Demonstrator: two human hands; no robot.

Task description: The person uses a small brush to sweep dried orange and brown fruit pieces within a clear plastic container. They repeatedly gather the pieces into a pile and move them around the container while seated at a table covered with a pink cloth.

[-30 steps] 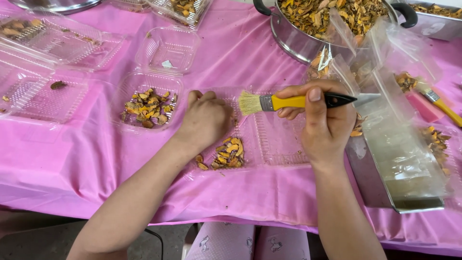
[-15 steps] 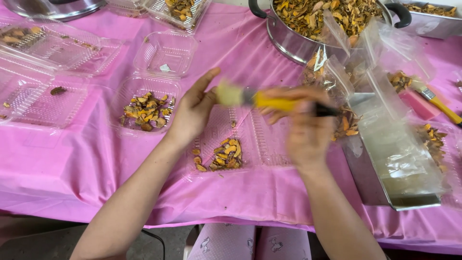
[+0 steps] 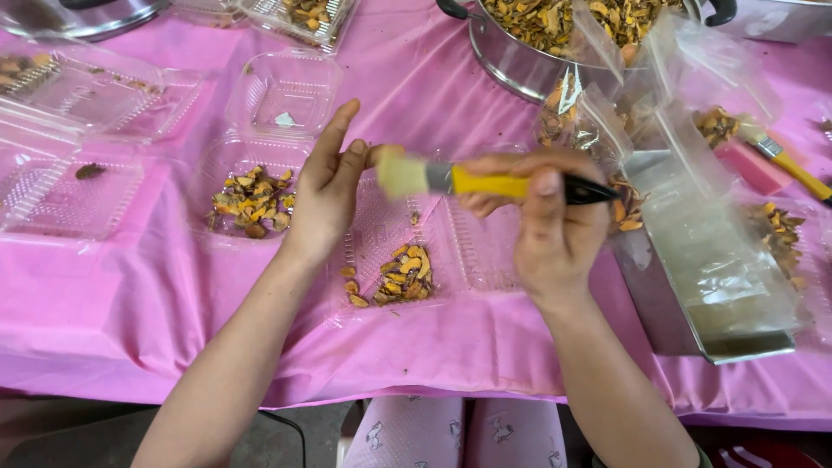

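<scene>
From the head view, the right hand (image 3: 555, 230) is closed around a yellow-handled brush (image 3: 485, 180), whose long axis lies level across the picture with the pale bristles pointing left, touching or just short of the thumb of the left hand (image 3: 328, 186); that hand is open, fingers raised, holding nothing, so it is the nearer one to the bristle end. Below and between the two hands lies one open clear tray (image 3: 459, 251) with a small heap of orange-brown dried pieces (image 3: 400, 276) on the pink tablecloth (image 3: 130, 303). I count two brushes, the second brush (image 3: 784, 156) lying far right, one big steel pot (image 3: 555, 35) of the same pieces, and at least five clear trays.
</scene>
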